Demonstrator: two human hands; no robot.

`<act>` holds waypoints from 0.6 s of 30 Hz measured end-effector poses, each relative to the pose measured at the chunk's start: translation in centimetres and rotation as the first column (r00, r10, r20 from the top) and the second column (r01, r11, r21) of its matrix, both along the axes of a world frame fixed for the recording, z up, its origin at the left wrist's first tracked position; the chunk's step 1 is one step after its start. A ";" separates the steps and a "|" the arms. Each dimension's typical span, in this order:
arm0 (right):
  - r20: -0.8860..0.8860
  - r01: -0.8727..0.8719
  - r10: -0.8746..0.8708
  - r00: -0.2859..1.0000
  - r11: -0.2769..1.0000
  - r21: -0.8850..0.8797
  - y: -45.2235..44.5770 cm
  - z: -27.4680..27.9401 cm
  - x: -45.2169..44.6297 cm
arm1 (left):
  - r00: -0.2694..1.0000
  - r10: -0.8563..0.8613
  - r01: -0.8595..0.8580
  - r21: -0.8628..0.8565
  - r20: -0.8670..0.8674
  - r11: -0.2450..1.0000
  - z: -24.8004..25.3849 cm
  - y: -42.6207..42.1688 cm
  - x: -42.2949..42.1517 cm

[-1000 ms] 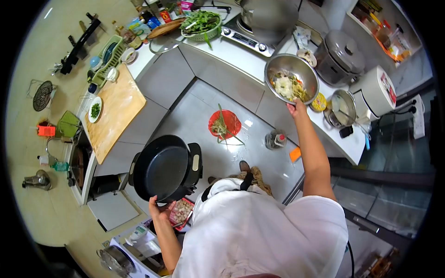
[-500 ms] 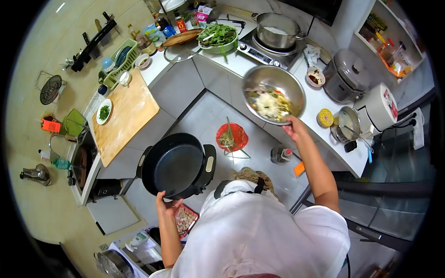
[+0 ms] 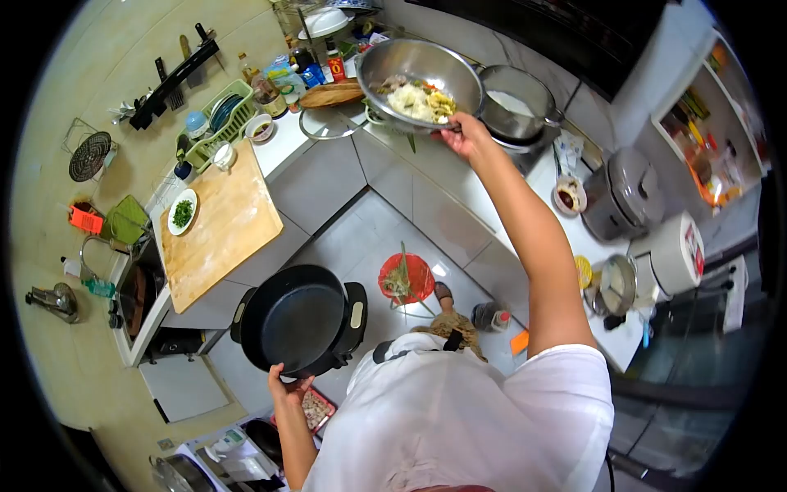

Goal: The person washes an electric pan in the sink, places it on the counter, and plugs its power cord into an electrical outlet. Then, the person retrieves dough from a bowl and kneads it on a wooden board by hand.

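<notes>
Grip of the right hand [image 3: 465, 137] pinches the edge of the shiny bowl [image 3: 449, 70] with bits of food [image 3: 418, 102] inside. I see the left hand [image 3: 290, 385] pinching the big black pot [image 3: 299, 320] by its edge, left of the bowl. Past the bowl is the table [image 3: 287, 146], and a silver pot [image 3: 525, 86] sits right of the bowl.

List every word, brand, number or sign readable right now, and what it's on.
No text reads with certainty.
Red bottle label: marking too small and blurred.
Red sticker on the white appliance: too blurred.
Steel bowl and black pot: no lettering seen.
</notes>
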State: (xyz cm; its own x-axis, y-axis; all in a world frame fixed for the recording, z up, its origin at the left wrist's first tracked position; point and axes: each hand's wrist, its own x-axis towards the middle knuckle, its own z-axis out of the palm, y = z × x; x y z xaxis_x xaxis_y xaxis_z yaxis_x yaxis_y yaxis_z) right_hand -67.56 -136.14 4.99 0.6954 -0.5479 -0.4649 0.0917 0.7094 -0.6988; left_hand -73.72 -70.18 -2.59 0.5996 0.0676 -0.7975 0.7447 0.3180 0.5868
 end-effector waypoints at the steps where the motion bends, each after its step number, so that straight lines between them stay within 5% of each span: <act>1: -0.023 0.015 -0.015 1.000 1.000 -0.011 -2.3 0.6 2.6 | 0.999 0.046 -0.047 -0.013 -0.014 0.999 -0.5 -0.9 -0.1; 6: -0.103 0.121 -0.120 0.987 0.993 0.003 -13.6 0.4 14.9 | 0.972 0.228 -0.230 -0.037 -0.051 0.973 -1.6 -5.0 -1.1; 10: -0.089 0.334 -0.335 0.938 0.942 -0.032 -21.8 -5.1 24.8 | 0.947 0.314 -0.319 -0.071 -0.074 0.945 -2.1 -8.4 -2.4; 14: -0.227 0.456 -0.415 0.881 0.872 0.176 -26.9 -8.5 30.2 | 0.903 0.424 -0.429 -0.067 -0.070 0.901 -0.4 -13.0 -3.6; 18: -0.196 0.432 -0.408 0.892 0.896 0.101 -27.1 -8.8 30.2 | 0.872 0.485 -0.488 -0.035 -0.073 0.872 1.0 -16.2 -4.2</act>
